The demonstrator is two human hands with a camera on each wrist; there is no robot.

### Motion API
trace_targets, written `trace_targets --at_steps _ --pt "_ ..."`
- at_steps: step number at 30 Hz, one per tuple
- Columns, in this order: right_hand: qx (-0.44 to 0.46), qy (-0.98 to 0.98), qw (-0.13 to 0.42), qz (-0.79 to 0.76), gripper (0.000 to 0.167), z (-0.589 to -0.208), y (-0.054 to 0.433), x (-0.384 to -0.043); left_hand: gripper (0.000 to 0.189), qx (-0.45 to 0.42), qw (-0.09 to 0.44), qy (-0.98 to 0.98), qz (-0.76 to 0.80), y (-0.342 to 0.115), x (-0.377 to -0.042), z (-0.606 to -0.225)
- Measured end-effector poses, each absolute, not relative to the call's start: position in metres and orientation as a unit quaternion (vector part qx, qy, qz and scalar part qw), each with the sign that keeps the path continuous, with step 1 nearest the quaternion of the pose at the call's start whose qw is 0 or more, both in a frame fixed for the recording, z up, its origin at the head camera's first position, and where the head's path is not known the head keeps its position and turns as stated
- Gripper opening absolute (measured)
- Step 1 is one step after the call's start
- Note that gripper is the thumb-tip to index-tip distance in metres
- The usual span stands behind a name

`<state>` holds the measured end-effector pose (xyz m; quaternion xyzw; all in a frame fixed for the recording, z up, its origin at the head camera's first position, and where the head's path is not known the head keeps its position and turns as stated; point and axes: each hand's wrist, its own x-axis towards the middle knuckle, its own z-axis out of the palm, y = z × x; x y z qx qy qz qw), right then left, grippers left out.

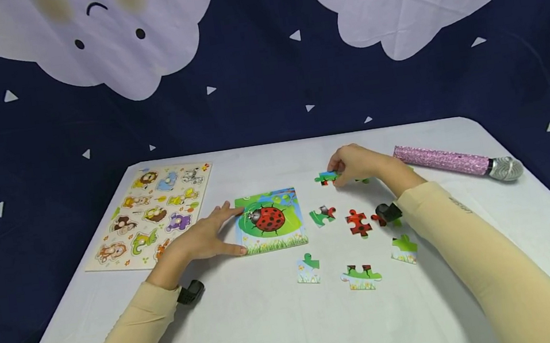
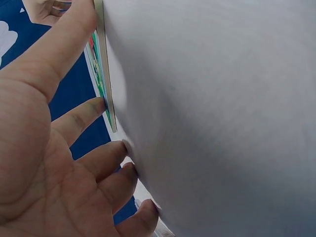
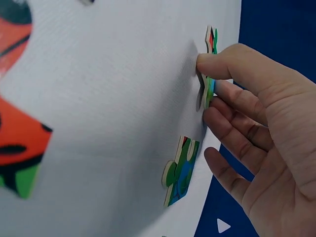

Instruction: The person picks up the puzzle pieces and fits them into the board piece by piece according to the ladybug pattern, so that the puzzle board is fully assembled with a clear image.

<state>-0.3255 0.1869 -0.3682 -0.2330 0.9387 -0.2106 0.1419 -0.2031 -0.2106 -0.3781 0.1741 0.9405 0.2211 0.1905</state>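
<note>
- while the left hand [image 1: 204, 236] lies spread, fingers apart, its thumb and index finger touch the left edge of a square ladybug board [image 1: 282, 229] on the white worktop [image 1: 255, 336].
- the right hand [image 1: 359, 161] is clamped on a blue, green and red puzzle piece [image 1: 326, 177], thumb on one side and fingers on the other, right of the board's far corner; in the right wrist view the piece looks tilted.
- just beside those fingers is another blue and green piece [image 3: 183, 173]; the hand could knock it askew if it sweeps sideways.
- nearer the person are a green piece with a red knob [image 1: 323, 215], a red piece with black spots [image 1: 359, 223] and three grassy pieces, the middle one [image 1: 361, 279] nearest.
- a black wrist camera [image 1: 389, 212] partly hides one more red piece [image 1: 380, 219]; a low drag of the forearm might snag it.
- the pinch seems to be near an edge, so a loose grip could let the piece twist or drop.
- a hard push from the left hand could slide the board towards the pieces.
- a pink glittery microphone [image 1: 446, 160] lies near the right wrist and may roll if bumped.
- an animal board [image 1: 148, 218] rests at the left.
</note>
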Motion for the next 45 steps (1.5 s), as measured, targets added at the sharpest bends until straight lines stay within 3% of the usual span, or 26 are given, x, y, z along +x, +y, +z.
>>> trace_targets --at_steps 45 --pt "-0.317 0.912 0.123 -0.231 0.036 -0.361 0.136 -0.323 0.106 0.171 0.194 0.938 0.229 -0.209 -0.206 -0.379"
